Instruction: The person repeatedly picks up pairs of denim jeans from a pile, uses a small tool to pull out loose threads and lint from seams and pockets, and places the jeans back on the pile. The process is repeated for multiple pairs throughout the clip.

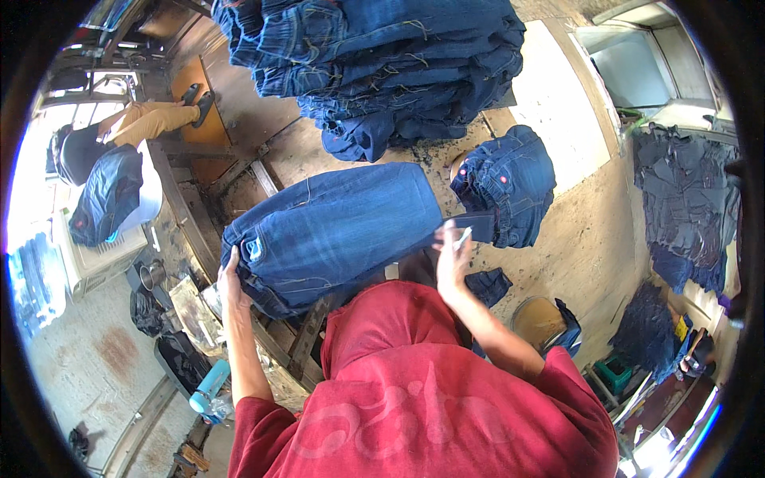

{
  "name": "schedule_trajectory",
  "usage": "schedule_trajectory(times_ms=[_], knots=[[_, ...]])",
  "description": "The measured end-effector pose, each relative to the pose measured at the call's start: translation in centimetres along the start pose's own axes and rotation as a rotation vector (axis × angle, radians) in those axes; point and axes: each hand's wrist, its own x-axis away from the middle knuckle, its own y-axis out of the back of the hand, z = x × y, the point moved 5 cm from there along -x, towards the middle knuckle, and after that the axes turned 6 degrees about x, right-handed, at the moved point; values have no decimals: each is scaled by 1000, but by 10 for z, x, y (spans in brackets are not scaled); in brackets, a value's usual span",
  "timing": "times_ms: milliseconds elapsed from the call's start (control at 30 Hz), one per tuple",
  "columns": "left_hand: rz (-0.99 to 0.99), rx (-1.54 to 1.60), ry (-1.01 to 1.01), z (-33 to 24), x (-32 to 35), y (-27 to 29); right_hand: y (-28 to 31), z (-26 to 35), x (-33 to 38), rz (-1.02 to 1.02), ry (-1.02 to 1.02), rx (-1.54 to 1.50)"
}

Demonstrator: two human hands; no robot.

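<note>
Folded blue denim trousers (339, 227) lie across in front of me, with the waistband side at the left. My left hand (231, 285) grips their waistband end, fingers out of sight behind the cloth. Just off the right end is my right hand (451, 256), its fingers closed on a small pale object (463, 237) whose kind I cannot make out. A dark flat strip (472, 224) runs behind those fingers towards a folded denim bundle (510, 187). Whether the right hand touches the strip cannot be told.
A tall stack of denim garments (390, 72) stands on the worn wooden table (594, 219) at the far side. Dark garments (689, 203) are piled at the right. A round stool (535, 323) is near my right elbow; a blue bottle (209, 385) lies lower left. Another person's legs (151, 121) show far left.
</note>
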Motion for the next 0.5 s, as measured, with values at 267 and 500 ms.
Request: schedule_trajectory(times_ms=[267,500], knots=[[-421,-886,-1162,-48,32,-44,-22,-47,-95,288,-780,-877],[915,-1182,-1337,96,116,-248,71,-11,-211,-203,-255,-906]])
